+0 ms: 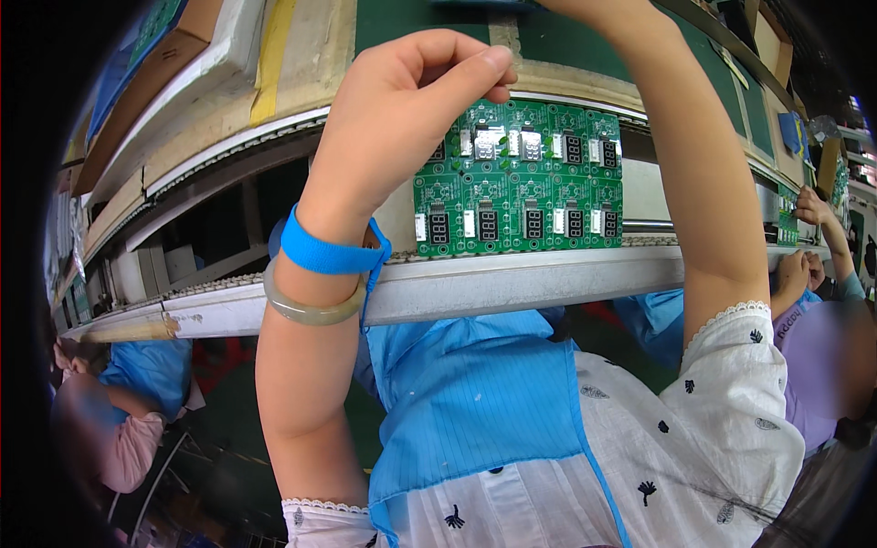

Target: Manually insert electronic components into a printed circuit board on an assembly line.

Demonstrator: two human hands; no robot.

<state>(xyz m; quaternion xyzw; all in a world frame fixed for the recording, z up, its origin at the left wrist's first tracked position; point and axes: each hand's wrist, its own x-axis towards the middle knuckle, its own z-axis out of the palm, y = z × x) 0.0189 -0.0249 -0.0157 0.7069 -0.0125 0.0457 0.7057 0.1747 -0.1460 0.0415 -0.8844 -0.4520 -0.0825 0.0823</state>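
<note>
A green circuit board panel [521, 196] lies across the rails of a conveyor line in front of me. Rows of small black digit displays [533, 222] and white connectors [470, 225] sit on it. Over the panel's upper left part is my left hand [416, 105], thumb and fingers pinched together; whether anything small is between them is hidden. A blue wrist strap [333, 254] and a pale bangle [311, 310] circle that wrist. My right forearm [694, 137] reaches up past the panel's right side, and its hand lies beyond the upper edge.
The conveyor's metal front rail [530, 281] runs between me and the panel. A cardboard box [160, 68] and a white foam tray [215, 73] stand at the far left. Co-workers sit along the line: one in pink [132, 452] at left, one in purple [808, 365] at right.
</note>
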